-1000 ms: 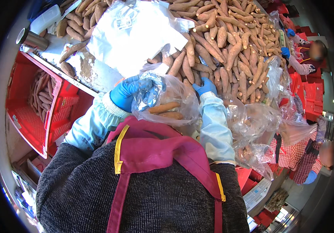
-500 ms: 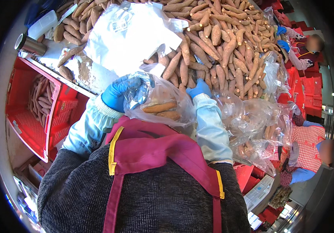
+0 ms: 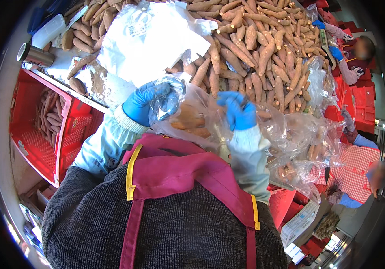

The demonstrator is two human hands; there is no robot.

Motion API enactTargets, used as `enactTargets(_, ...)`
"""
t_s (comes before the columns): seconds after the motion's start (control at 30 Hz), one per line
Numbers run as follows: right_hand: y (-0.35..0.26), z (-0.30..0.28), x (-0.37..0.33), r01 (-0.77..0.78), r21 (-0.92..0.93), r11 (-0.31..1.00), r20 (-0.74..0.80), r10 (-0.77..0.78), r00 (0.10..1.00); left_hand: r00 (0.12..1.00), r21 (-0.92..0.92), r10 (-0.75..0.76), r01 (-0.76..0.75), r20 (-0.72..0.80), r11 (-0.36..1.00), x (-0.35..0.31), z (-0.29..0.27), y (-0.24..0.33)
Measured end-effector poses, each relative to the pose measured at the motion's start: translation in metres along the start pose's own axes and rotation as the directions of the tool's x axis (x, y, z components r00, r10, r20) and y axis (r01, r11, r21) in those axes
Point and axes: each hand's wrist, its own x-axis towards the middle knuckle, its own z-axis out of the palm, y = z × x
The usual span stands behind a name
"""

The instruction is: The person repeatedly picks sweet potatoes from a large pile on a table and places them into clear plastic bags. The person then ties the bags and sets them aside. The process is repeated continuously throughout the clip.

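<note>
My left hand [image 3: 150,102], in a blue glove, is closed on the gathered edge of a clear plastic bag [image 3: 201,104]. Inside the bag lie a few sweet potatoes [image 3: 194,123], seen through the film just in front of my apron. My right hand [image 3: 237,110], also blue-gloved, is over the bag's right side at the near edge of the pile. Motion smears its fingers, which look bent; whether anything is between them is hidden. Beyond both hands spreads a large heap of loose sweet potatoes [image 3: 264,49].
White plastic bags [image 3: 152,45] cover the table's middle left. Filled clear bags [image 3: 300,139] sit to my right. A red crate [image 3: 64,130] with sweet potatoes stands lower left, near a metal cup [image 3: 35,54]. Two co-workers are at the far right, one in a checked apron [image 3: 356,170].
My right hand has come back from the heap toward me and lifted over the bag. My left hand keeps its hold on the bag, shifted slightly right.
</note>
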Motion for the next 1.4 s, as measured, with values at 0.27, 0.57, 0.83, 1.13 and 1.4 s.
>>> enactTargets(0.27, 0.101, -0.011, 0.105, -0.071, -0.763, 0.643, -0.166, -0.089, 0.982, 0.989, -0.096, -0.018, 0.004, -0.144, 0.995, -0.005, -0.003, -0.005)
enactTargets(0.57, 0.016, -0.015, 0.031, -0.165, 0.114, 0.98, 0.241, 0.133, 0.961, 0.974, -0.082, 0.05, -0.07, -0.22, 0.994, -0.004, -0.01, 0.004)
enactTargets(0.83, 0.011, -0.003, -0.011, -0.008, -0.12, 0.993, 0.104, 0.021, 0.994, 0.983, 0.027, 0.068, -0.064, -0.172, 0.998, 0.012, -0.006, 0.001)
enactTargets(1.13, 0.086, -0.016, 0.057, -0.207, -0.884, 0.42, -0.144, 0.178, 0.974, 0.975, -0.086, -0.015, -0.004, -0.222, 0.996, 0.001, -0.007, -0.015)
enactTargets(1.4, 0.085, -0.028, 0.057, -0.067, -0.009, 0.998, -0.183, 0.064, 0.981, 0.974, -0.096, 0.001, -0.023, -0.226, 0.995, -0.005, -0.009, -0.015)
